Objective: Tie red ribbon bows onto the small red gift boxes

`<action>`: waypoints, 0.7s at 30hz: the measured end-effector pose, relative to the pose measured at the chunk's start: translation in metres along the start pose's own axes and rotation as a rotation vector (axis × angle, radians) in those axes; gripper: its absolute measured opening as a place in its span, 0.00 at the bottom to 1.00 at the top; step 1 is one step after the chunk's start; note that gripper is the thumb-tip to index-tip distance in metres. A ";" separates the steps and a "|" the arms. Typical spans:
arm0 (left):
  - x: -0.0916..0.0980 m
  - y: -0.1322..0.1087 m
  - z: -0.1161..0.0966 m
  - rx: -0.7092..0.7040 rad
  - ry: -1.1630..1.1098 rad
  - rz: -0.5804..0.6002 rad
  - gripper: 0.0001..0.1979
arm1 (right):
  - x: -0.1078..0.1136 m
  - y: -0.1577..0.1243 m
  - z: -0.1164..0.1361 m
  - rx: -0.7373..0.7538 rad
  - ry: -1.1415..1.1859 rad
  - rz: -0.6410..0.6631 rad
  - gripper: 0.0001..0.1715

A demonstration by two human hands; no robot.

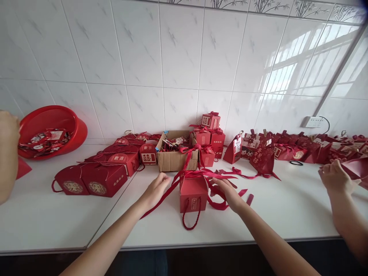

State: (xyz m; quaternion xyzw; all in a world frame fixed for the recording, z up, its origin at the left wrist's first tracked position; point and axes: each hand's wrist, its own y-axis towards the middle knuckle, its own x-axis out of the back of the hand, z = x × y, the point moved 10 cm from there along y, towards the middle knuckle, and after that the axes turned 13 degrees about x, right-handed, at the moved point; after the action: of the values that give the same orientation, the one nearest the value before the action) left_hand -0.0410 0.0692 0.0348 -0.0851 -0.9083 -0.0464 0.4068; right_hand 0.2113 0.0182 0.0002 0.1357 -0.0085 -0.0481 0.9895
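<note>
A small red gift box [193, 193] with a cord handle stands on the white counter [270, 214] between my hands. My left hand [156, 189] is pinched on a red ribbon [175, 180] that runs from the box top out to the left. To the right of the box, my right hand [230, 193] is closed on loops of the same ribbon. More loose ribbon [244, 176] trails away to the right.
A cardboard box [175, 157] sits behind, flanked by several finished red boxes [103, 178] and a stack [211, 138]. A red basin [53, 128] of sweets stands far left. Another person's hand [335, 176] holds a red box at right; a further hand [7, 153] shows at the left edge.
</note>
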 end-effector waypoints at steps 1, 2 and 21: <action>-0.001 0.001 -0.002 0.020 -0.063 -0.018 0.19 | -0.002 0.001 0.000 -0.002 0.018 0.003 0.21; -0.003 0.002 -0.006 0.025 -0.111 -0.037 0.21 | -0.005 0.002 0.001 -0.001 0.028 0.003 0.23; -0.022 0.008 -0.034 0.023 -0.539 -0.006 0.18 | 0.002 0.025 0.021 0.136 -0.327 -0.239 0.15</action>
State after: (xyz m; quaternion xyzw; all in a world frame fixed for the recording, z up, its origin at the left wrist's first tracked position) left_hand -0.0005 0.0695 0.0413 -0.0868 -0.9846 -0.0128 0.1511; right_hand 0.2150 0.0361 0.0267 0.1927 -0.1560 -0.1860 0.9508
